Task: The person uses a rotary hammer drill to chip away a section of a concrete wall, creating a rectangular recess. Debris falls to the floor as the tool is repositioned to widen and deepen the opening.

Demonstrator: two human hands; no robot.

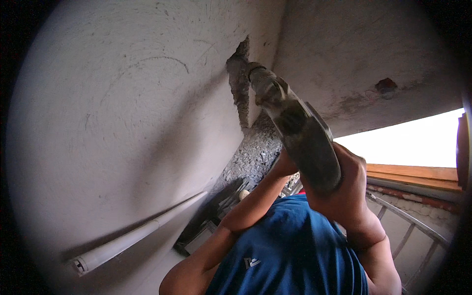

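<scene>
Overhead, we grip grey power tool [305, 142] with right hand [346, 189] clamped round its body; left hand [285, 164] mostly hidden behind tool, grasp unclear. Tool tip meets broken gap [239, 78] in plaster wall [113, 113], up-left of hands. White pipe [137, 236] well below-left.

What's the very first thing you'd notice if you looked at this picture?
Right in the middle, a big grey dusty power tool pushes its tip into a rough broken groove in the pale plastered wall. The right hand grips the tool's back end, with the left hand reaching up behind it. Low on the left, a long white plastic pipe runs along the wall.
</scene>
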